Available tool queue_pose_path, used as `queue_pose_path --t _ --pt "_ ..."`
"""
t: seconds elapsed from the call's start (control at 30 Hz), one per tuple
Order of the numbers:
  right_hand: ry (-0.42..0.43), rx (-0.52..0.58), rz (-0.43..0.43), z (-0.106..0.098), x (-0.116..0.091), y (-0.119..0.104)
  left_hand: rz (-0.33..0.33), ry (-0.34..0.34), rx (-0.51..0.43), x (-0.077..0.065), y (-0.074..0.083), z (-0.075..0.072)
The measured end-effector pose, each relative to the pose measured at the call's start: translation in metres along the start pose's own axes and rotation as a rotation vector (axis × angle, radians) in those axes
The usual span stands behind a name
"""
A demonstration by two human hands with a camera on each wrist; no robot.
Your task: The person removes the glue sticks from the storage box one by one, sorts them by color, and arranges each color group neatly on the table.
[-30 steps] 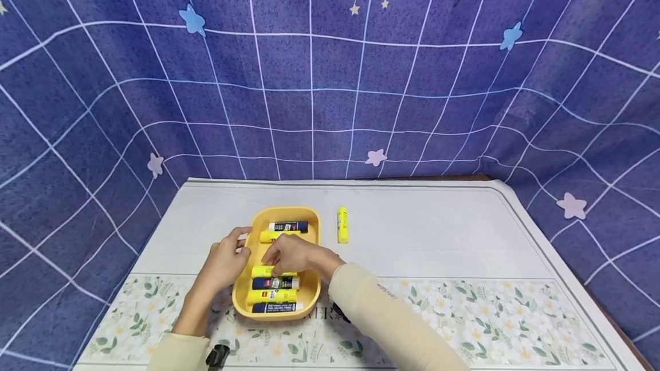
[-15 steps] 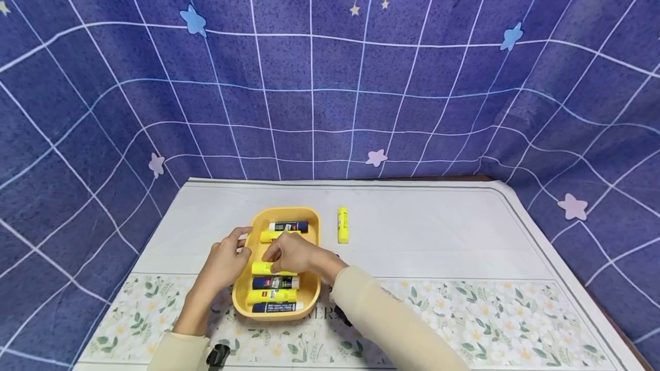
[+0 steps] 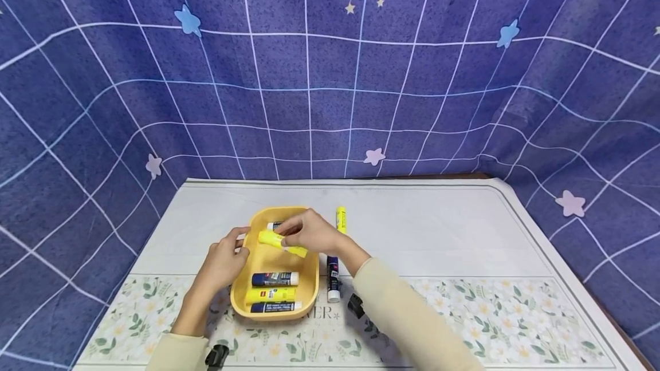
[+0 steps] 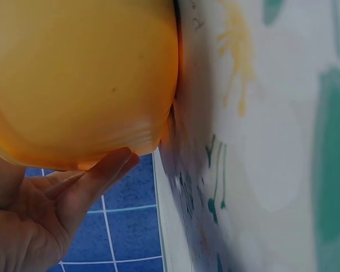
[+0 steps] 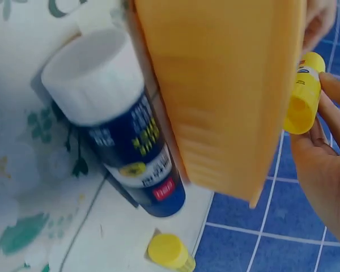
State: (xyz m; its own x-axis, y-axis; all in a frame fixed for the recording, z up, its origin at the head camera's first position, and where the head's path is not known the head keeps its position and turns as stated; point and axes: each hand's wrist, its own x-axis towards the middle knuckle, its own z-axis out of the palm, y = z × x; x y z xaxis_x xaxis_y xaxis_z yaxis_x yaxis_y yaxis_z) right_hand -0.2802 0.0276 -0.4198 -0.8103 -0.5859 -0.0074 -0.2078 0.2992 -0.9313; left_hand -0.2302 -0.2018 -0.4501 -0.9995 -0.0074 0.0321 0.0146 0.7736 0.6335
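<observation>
My right hand (image 3: 314, 233) pinches a yellow glue stick (image 3: 296, 249) over the right half of a yellow-orange tray (image 3: 278, 315). The same glue stick (image 5: 305, 96) shows between thumb and fingers in the right wrist view. Toward the tray's far end a yellow piece (image 3: 267, 237) lines up with it, and a dark glue stick (image 3: 274, 226) is partly hidden by the hand. In the near half lie a navy glue stick (image 3: 275, 279), a yellow one (image 3: 272, 294) and another navy one (image 3: 275, 307). My left hand (image 3: 225, 259) rests its extended fingers (image 4: 105, 170) against the tray's left wall.
Right of the tray, a navy glue stick with a white end (image 3: 333, 280) lies on the table (image 3: 438, 228). Beyond it is a yellow glue stick (image 3: 341, 219), partly covered by my right hand. A blue grid-patterned curtain (image 3: 330, 107) hangs behind the table.
My right hand has moved up and right within the tray, and the yellow glue stick nearer the middle has left its spot. The navy stick on the table has come into view. The left hand stays put.
</observation>
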Motion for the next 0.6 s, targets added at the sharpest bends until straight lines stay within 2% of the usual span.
queue_pose_path --t 0.3,0.6 --pt "0.159 0.174 0.051 -0.028 -0.005 -0.001 -0.008 0.0 -0.004 -0.001 0.001 -0.001" --pt "0.412 0.317 0.054 -0.056 -0.013 0.011 -0.007 -0.008 -0.01 -0.002 0.001 -0.001"
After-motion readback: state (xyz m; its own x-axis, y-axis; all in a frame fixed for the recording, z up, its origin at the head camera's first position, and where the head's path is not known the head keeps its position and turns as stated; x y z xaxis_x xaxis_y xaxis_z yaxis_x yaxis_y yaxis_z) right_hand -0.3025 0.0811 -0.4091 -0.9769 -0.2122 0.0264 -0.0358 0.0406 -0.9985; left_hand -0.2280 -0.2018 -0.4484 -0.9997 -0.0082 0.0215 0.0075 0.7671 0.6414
